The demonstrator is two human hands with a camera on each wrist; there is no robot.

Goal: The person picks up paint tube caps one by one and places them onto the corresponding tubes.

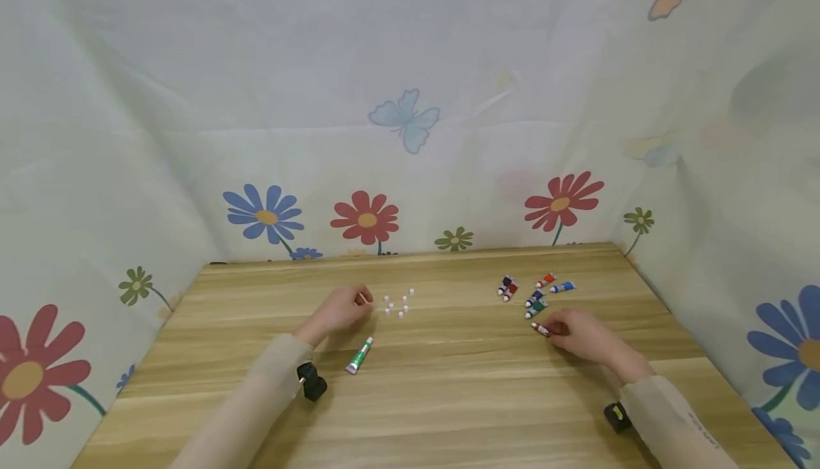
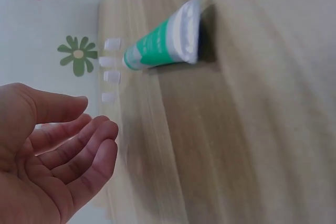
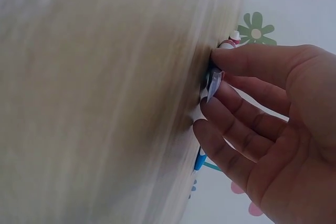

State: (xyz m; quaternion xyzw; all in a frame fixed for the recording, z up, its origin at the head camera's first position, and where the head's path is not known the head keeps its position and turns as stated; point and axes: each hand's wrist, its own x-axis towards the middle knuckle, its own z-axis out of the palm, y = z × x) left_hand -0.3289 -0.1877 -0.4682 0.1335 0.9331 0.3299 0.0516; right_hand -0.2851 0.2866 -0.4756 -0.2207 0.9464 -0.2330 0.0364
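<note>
On the right of the table, my right hand (image 1: 586,337) pinches a small dark red paint tube (image 1: 541,329) between thumb and fingers. Its white cap points left, and in the right wrist view the fingers hide most of the tube. My left hand (image 1: 342,309) hovers beside several small white caps (image 1: 401,314). Its fingers are loosely bent, and the left wrist view shows nothing between thumb and fingers. Nearer me than the left hand, a green paint tube (image 1: 360,355) lies on the wood; its flat silver crimped end (image 2: 186,32) stands out in the left wrist view.
Beyond the right hand lie several more paint tubes: a dark green tube (image 1: 536,309), an orange-red tube (image 1: 546,280), a blue tube (image 1: 563,287) and other dark ones. Flower-printed cloth (image 1: 461,170) hangs behind and beside the wooden table (image 1: 448,398).
</note>
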